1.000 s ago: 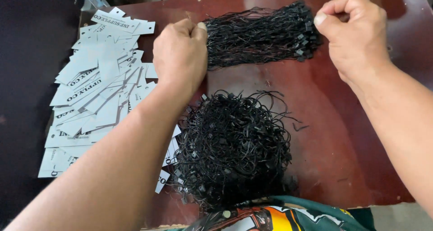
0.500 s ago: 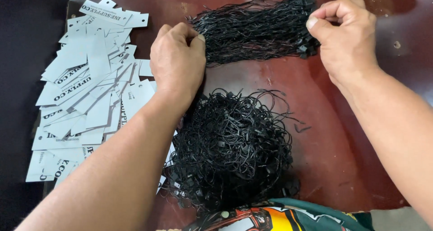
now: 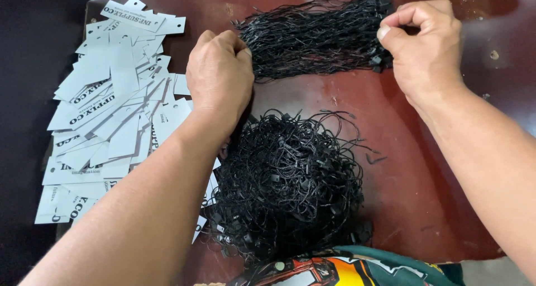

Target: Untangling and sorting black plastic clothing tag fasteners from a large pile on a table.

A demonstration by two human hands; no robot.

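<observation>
- While your left hand (image 3: 219, 74) rests knuckles-up on the dark red table (image 3: 413, 168), its fingers are curled tightly together over the left end of a long bundle of black strings (image 3: 315, 37), which lies straight across the far side of the tabletop.
- Your right hand (image 3: 425, 46) sits at the bundle's other end, thumb and forefinger pressed together in a pinch; what lies between the tips you cannot tell, though the strings' small black clasps are just beside them.
- Nearer to you, a tangled round heap of black strings (image 3: 287, 185) lies between your forearms, apart from the straight bundle.
- White paper tags (image 3: 111, 113) with dark print lie scattered in a loose pile along the table's left side, touching the heap's edge.
- A colourful printed cloth (image 3: 340, 269) shows at the bottom edge.
</observation>
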